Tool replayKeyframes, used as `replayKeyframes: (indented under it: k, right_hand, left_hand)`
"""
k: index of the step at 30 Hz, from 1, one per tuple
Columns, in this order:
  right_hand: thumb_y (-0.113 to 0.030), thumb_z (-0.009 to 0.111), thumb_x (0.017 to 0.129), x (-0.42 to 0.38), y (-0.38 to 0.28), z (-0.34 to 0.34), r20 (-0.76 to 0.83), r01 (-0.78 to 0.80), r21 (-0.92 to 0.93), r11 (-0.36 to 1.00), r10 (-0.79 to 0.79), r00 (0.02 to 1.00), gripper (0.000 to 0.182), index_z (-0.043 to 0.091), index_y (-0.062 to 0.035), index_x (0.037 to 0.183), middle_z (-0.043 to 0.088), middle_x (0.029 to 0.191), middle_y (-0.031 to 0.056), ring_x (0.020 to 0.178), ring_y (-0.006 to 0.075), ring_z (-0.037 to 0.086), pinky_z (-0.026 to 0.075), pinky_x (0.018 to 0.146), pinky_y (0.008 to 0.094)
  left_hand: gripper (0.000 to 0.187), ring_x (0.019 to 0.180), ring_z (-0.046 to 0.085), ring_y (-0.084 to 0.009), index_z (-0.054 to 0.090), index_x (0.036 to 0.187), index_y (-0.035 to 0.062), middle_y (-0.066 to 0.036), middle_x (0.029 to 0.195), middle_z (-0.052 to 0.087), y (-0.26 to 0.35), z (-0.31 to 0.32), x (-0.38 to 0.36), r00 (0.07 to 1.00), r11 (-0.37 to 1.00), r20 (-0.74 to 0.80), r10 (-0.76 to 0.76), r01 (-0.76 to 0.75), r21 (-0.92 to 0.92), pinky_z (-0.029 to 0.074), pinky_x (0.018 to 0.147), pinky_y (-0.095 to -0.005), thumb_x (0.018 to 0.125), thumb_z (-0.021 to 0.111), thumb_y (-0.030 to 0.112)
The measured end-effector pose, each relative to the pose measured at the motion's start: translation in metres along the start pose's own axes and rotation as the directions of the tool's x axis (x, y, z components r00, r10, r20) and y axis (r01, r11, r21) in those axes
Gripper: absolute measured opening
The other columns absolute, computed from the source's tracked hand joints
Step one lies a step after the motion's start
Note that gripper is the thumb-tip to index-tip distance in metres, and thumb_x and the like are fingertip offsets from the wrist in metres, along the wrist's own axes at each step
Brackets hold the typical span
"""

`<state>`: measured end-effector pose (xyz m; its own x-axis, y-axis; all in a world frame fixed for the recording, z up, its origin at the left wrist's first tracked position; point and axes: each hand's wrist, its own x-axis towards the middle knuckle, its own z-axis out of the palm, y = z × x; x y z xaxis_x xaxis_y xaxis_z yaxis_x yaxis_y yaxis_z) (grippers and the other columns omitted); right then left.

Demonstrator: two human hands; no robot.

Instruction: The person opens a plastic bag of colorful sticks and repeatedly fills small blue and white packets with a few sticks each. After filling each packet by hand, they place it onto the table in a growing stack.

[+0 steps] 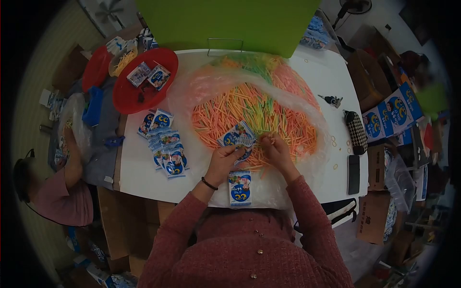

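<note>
My left hand [224, 162] is closed on a small blue-and-white printed packet [245, 153], held over a large clear plastic bag. Thin candy-coloured sticks [225, 110] in orange, pink and yellow-green fill that open bag. My right hand [277, 151] is beside the packet with fingers pinched together above the sticks; what is between them is hidden. Another blue-and-white packet [235, 133] lies on the sticks just beyond my left hand. Closer to me, one more packet [239, 188] rests flat at the table's front edge.
Left of the bag lies a pile of similar packets [170, 152]. A red basin [126, 98] with packets stands behind it. On the right are keys [331, 100], rubber bands [335, 166], a checkered pouch [355, 132] and a phone [353, 174]. Another person [65, 192] works at far left.
</note>
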<state>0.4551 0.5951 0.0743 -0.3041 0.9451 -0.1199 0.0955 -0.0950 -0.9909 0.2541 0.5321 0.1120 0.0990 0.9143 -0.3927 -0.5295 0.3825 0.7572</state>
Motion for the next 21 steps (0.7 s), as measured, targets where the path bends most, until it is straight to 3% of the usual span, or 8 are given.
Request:
replayKeyframes:
  k: [1, 3, 5, 8, 10, 13, 18, 21]
  right_hand:
    - [-0.016, 0.052, 0.099, 0.006, 0.001, -0.004, 0.004, 0.000, 0.002, 1.000, 0.000, 1.000, 0.015, 0.061, -0.0055, 0.104, 0.066, 0.090, 0.0032, 0.084, 0.0093, 0.058, 0.048, 0.076, 0.0292]
    - [-0.024, 0.044, 0.103, 0.018, 0.002, -0.012, -0.186, 0.050, 0.400, 0.915, 0.028, 0.982, 0.026, 0.057, -0.0022, 0.099, 0.066, 0.090, 0.0085, 0.090, 0.0145, 0.061, 0.047, 0.083, 0.0279]
    - [-0.030, 0.039, 0.104, 0.009, -0.032, -0.008, -0.174, 0.095, 0.240, 0.966, -0.053, 0.983, 0.031, 0.054, -0.0025, 0.100, 0.067, 0.094, 0.0102, 0.095, 0.0173, 0.062, 0.046, 0.090, 0.0338]
    - [-0.031, 0.038, 0.105, -0.009, -0.081, 0.016, -0.062, 0.154, 0.485, 0.861, -0.142, 0.988, 0.029, 0.050, -0.0051, 0.099, 0.067, 0.096, 0.0116, 0.101, 0.0230, 0.064, 0.038, 0.105, 0.0406]
    - [-0.025, 0.038, 0.104, -0.011, -0.090, 0.023, 0.035, 0.291, 0.414, 0.863, -0.334, 0.942, 0.028, 0.055, -0.0039, 0.095, 0.068, 0.102, 0.0116, 0.108, 0.0230, 0.063, 0.035, 0.109, 0.0423]
    - [-0.023, 0.037, 0.104, -0.010, -0.093, 0.027, 0.102, 0.348, 0.316, 0.883, -0.396, 0.913, 0.025, 0.053, -0.0048, 0.097, 0.068, 0.101, 0.0113, 0.110, 0.0245, 0.062, 0.026, 0.114, 0.0462]
    - [-0.021, 0.039, 0.103, -0.012, -0.084, 0.027, 0.270, 0.325, 0.139, 0.936, -0.351, 0.896, 0.022, 0.053, -0.0061, 0.096, 0.068, 0.103, 0.0092, 0.121, 0.0255, 0.056, 0.013, 0.117, 0.0468]
    - [-0.021, 0.042, 0.102, -0.014, -0.081, 0.025, 0.357, 0.364, -0.046, 0.930, -0.326, 0.876, 0.019, 0.055, -0.0076, 0.105, 0.068, 0.111, 0.0057, 0.130, 0.0254, 0.048, 0.007, 0.118, 0.0486]
  left_hand:
    - [0.017, 0.082, 0.063, -0.0055, 0.069, 0.105, -0.0006, -0.001, 0.094, 0.069, -0.003, -0.004, 0.001, 1.000, 0.999, 0.022, 0.023, -0.024, 0.047, 0.055, 0.069, -0.0212, 0.092, 0.064, 0.009]
    - [0.018, 0.082, 0.063, -0.0057, 0.069, 0.106, -0.0007, -0.001, 0.094, 0.069, -0.009, -0.013, 0.004, 0.998, 0.994, 0.039, 0.047, -0.050, 0.096, 0.056, 0.070, -0.0215, 0.092, 0.064, 0.009]
    - [0.020, 0.083, 0.063, -0.0055, 0.068, 0.110, 0.0000, -0.002, 0.097, 0.069, -0.013, -0.019, 0.007, 0.985, 0.973, 0.108, 0.136, -0.153, 0.174, 0.056, 0.069, -0.0212, 0.092, 0.063, 0.008]
    - [0.022, 0.083, 0.063, -0.0053, 0.068, 0.113, 0.0008, -0.001, 0.098, 0.069, -0.010, -0.017, 0.003, 0.993, 0.980, 0.108, 0.044, -0.064, 0.191, 0.054, 0.070, -0.0202, 0.093, 0.062, 0.007]
    - [0.023, 0.084, 0.063, -0.0052, 0.068, 0.114, 0.0009, -0.001, 0.098, 0.069, -0.013, -0.018, 0.003, 0.988, 0.971, 0.145, 0.059, -0.090, 0.221, 0.054, 0.071, -0.0200, 0.093, 0.062, 0.007]
    - [0.023, 0.085, 0.062, -0.0050, 0.067, 0.115, 0.0009, 0.000, 0.098, 0.068, -0.012, -0.012, 0.001, 0.976, 0.958, 0.190, 0.106, -0.152, 0.245, 0.053, 0.073, -0.0196, 0.093, 0.061, 0.006]
    - [0.025, 0.092, 0.062, -0.0055, 0.065, 0.117, -0.0001, -0.002, 0.106, 0.067, -0.016, -0.019, 0.002, 0.962, 0.964, 0.248, 0.113, -0.166, 0.207, 0.053, 0.079, -0.0210, 0.094, 0.059, 0.005]
    - [0.029, 0.104, 0.064, -0.0182, 0.059, 0.124, -0.0016, -0.009, 0.116, 0.063, -0.020, -0.015, 0.005, 0.932, 0.940, 0.270, 0.241, -0.294, 0.174, 0.055, 0.091, -0.0327, 0.096, 0.054, 0.005]
